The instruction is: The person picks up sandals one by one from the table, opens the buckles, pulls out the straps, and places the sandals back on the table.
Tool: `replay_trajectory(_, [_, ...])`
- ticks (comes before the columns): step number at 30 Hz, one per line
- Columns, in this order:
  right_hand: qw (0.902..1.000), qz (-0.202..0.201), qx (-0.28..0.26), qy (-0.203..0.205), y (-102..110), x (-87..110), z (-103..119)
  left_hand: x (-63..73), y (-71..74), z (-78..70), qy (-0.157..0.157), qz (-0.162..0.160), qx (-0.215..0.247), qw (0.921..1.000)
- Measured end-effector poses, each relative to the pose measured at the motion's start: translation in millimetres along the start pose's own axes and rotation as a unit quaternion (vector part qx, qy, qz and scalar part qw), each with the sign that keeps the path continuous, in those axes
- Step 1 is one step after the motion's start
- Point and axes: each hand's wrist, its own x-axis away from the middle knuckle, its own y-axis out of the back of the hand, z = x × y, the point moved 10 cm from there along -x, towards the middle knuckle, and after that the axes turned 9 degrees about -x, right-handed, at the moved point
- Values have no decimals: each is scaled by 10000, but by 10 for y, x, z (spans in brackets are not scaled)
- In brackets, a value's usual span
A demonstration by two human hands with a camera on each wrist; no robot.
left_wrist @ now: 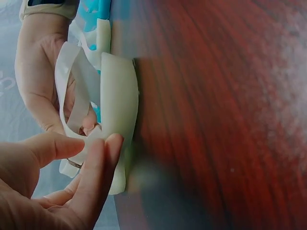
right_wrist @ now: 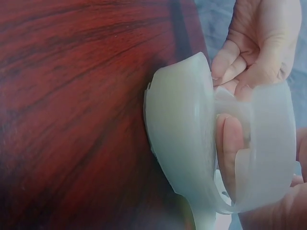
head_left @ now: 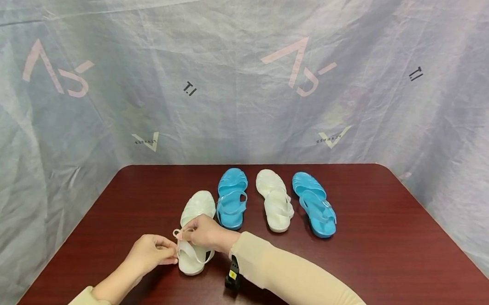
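A white jelly sandal (head_left: pixel 199 203) lies at the left front of the table, toe pointing away. My left hand (head_left: pixel 149 253) is at its left side, thumb and fingertips pinching the ankle strap (left_wrist: pixel 76 153) close to the small buckle. Reaching across from the right, my right hand (head_left: pixel 207 233) holds the strap by its loop end above the footbed. In the right wrist view the strap (right_wrist: pixel 273 143) arches over the heel, with right-hand fingers showing through the opening. The sandal's sole (left_wrist: pixel 120 96) rests on the table.
Behind and to the right stand a blue sandal (head_left: pixel 231 221), another white sandal (head_left: pixel 276 214) and a second blue sandal (head_left: pixel 317 218), in a row on the dark red table (head_left: pixel 388 252). A grey printed cloth (head_left: pixel 232 78) hangs behind the table's far edge.
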Motion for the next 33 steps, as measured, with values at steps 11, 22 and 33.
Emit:
replay_trajectory(11, [9999, 58, -50, -100, -9, 23, -2, 8, 48, -43, 77, -510, -157, 9985])
replay_trajectory(22, [9995, 150, -263, -91, -18, 42, -14, 15, 100, -25, 141, -888, -405, 9951])
replay_trajectory(33, [9998, 2, -163, -142, -1, 27, -44, 12, 124, -43, 20, -1128, -788, 9905])
